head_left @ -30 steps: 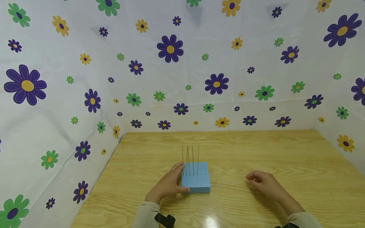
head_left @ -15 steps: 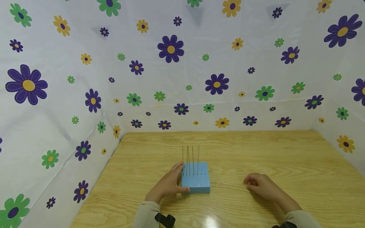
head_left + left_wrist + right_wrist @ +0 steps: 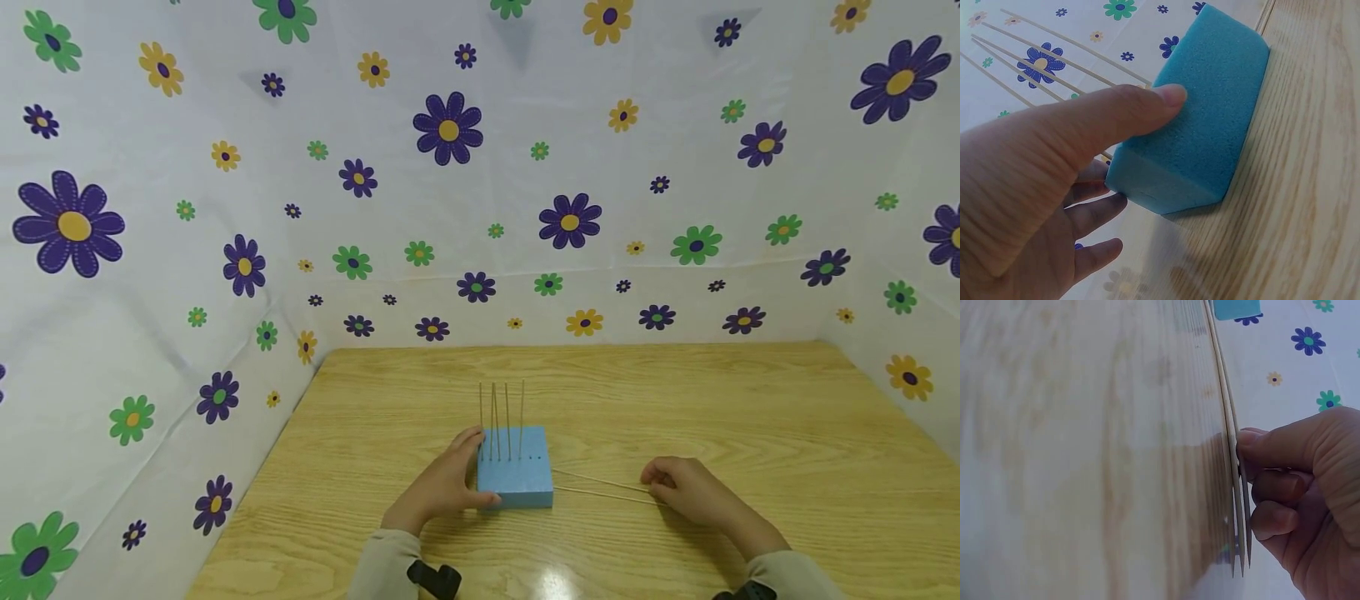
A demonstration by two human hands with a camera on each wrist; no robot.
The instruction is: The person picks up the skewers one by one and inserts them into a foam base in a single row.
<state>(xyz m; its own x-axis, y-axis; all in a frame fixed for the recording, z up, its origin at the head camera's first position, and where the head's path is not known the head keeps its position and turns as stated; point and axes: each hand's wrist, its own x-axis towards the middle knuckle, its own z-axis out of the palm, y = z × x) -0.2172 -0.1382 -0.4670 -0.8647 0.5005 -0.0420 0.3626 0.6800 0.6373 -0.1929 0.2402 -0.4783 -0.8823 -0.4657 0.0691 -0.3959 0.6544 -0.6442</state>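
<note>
A light blue foam block (image 3: 514, 480) sits on the table, with several thin wooden skewers (image 3: 507, 421) standing in a row of holes along its top. My left hand (image 3: 441, 485) grips the block from its left side. In the left wrist view the thumb (image 3: 1169, 95) presses on one face, and other fingers reach the far side. To the right, my right hand (image 3: 692, 492) pinches a wooden skewer (image 3: 600, 480) between thumb and finger near its pointed end. Other skewers (image 3: 1233, 506) lie beside it in the right wrist view, their tips close together.
Two bare holes (image 3: 534, 457) show at the right end of the row in the block. The wood-grain table (image 3: 675, 400) reaches back to a white cloth (image 3: 510, 192) printed with flowers, which also hangs at both sides.
My right hand has moved slightly left and closed its fingertips on a skewer. That skewer's far end has swung away from the other one lying there. The left hand stays still.
</note>
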